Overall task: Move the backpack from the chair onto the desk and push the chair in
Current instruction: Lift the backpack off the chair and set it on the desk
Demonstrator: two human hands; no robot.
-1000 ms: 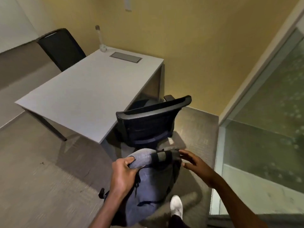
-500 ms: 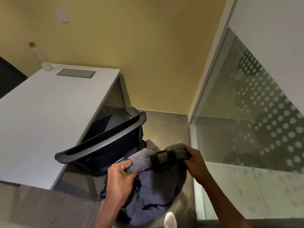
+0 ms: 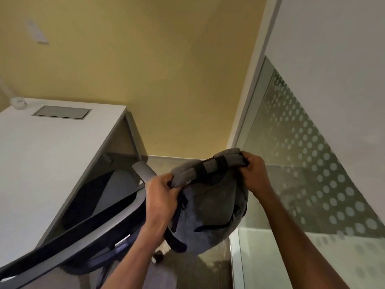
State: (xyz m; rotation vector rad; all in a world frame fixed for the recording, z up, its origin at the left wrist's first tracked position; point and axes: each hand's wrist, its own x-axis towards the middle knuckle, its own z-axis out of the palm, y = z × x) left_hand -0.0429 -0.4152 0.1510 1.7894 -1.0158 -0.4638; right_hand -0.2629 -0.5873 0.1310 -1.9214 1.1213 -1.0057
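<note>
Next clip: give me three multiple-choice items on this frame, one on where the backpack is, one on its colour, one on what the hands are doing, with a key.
1. Where is the backpack?
A. Flat on the desk
B. Held in the air, right of the chair
C. On the floor under the desk

2. What colour is the backpack?
A. Grey
B. Red
C. Green

3. What state are the hands in?
A. Both open and empty
B. Only the left grips
C. Both shut on the backpack's top

Key:
1 B: it hangs from both hands beside the chair, off the desk.
2 A: its fabric is grey with black trim.
3 C: the left hand and the right hand each clutch the padded top edge.
</note>
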